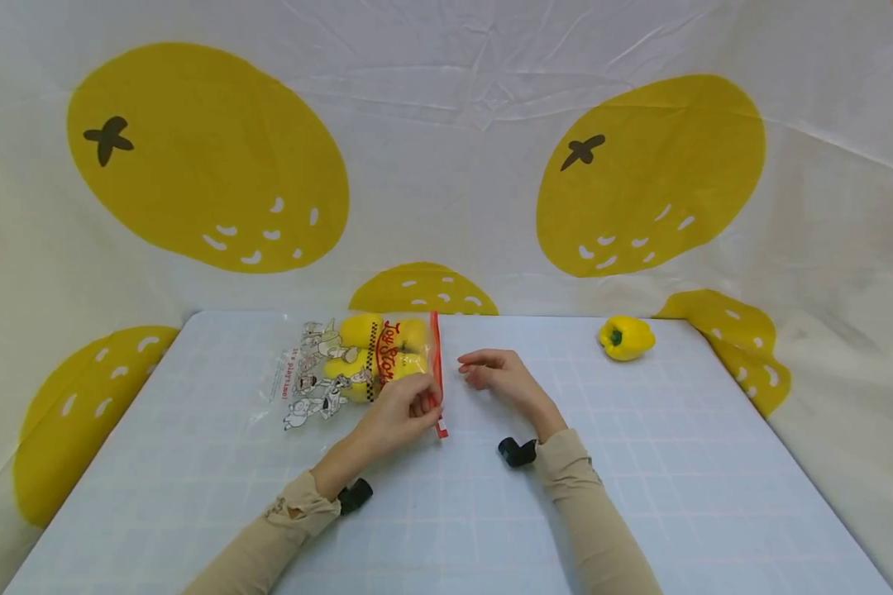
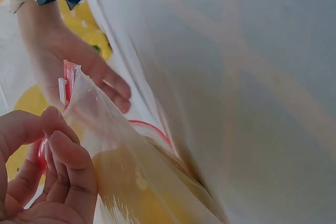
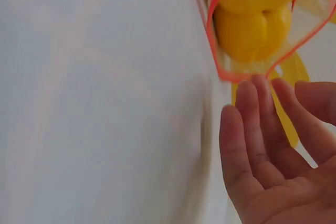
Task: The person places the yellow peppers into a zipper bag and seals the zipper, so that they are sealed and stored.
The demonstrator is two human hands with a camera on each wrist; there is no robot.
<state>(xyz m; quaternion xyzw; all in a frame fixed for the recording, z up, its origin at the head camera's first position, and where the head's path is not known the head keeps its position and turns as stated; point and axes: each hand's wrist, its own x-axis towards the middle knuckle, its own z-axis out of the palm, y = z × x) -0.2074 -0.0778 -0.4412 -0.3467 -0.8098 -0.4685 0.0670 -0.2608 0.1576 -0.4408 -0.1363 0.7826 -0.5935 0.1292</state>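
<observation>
A clear plastic zip bag [image 1: 308,368] with red lettering and printed cartoon figures lies at the centre-left of the table. Several yellow bell peppers [image 1: 357,329] show through it. Along its right end runs a red zip edge [image 1: 437,339]; in the right wrist view the red-rimmed mouth [image 3: 211,30] gapes around the peppers. My left hand [image 1: 402,406] pinches the bag's near corner at the red edge, beside the slider [image 2: 64,90]. Just right of the mouth is my right hand [image 1: 509,387], fingers extended and slightly bent, holding nothing.
One loose yellow bell pepper [image 1: 627,339] with a green stem sits at the table's back right. A pale checked cloth [image 1: 685,479] covers the table. Behind it hangs a white curtain [image 1: 446,190] with large yellow fruit prints.
</observation>
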